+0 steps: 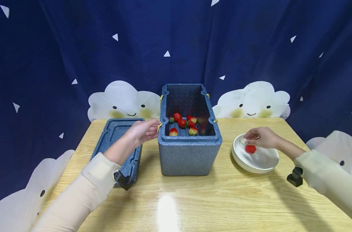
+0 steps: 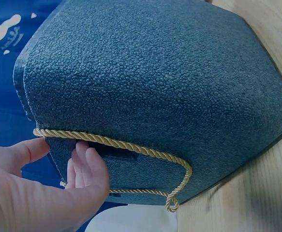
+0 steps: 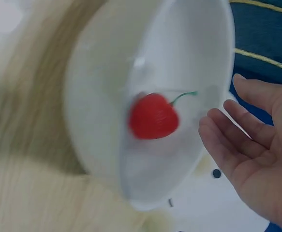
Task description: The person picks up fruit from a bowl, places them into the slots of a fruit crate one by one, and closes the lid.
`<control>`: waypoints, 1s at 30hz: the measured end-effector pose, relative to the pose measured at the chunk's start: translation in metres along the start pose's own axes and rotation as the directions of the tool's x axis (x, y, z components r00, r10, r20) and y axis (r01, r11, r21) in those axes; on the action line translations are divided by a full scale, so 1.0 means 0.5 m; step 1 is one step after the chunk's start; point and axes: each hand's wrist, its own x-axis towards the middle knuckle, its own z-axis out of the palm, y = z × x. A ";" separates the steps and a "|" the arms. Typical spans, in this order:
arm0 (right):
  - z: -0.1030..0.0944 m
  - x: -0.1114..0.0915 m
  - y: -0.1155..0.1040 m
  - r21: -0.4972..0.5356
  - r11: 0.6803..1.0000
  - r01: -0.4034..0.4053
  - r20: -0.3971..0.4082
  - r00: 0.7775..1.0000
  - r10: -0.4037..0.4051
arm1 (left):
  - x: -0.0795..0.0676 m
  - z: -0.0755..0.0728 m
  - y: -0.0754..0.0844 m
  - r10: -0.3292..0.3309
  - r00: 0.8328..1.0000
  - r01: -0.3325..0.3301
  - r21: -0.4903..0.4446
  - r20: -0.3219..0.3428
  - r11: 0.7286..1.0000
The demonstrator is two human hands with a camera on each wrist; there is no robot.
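My left hand (image 1: 144, 131) is at the left side of a blue-grey foam box (image 1: 188, 158). Its fingertips touch the wall by a yellow rope handle (image 2: 141, 149), the thumb close to the rope. Over a white bowl (image 1: 258, 167) my right hand (image 1: 263, 137) hovers with fingers loosely bent and nothing between them. A red cherry (image 3: 154, 117) with a thin green stem lies inside the bowl, apart from the fingers in the right wrist view. Several red strawberries (image 1: 182, 123) sit on the floor of the box, which has no lid on it.
Left of the box a blue-grey lid (image 1: 136, 161) lies on the wooden table (image 1: 222, 203), partly under my left forearm. A dark blue curtain (image 1: 141, 42) with white clouds hangs behind the table.
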 end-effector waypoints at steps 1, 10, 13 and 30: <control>0.003 -0.003 0.006 -0.008 1.000 0.004 -0.001 1.000 -0.004 | 0.000 0.000 0.000 0.000 1.000 0.000 -0.001 0.001 1.000; 0.022 -0.020 0.043 -0.027 1.000 0.013 0.037 0.999 -0.012 | 0.001 0.003 0.004 -0.011 1.000 0.011 -0.018 -0.001 1.000; 0.029 -0.022 0.050 -0.033 0.999 0.009 0.075 0.997 -0.007 | 0.004 0.002 0.001 -0.016 1.000 0.016 -0.022 -0.006 1.000; 0.047 -0.017 0.049 0.028 0.999 0.023 0.124 0.992 -0.027 | 0.003 -0.001 -0.001 -0.011 1.000 0.011 -0.037 0.006 0.999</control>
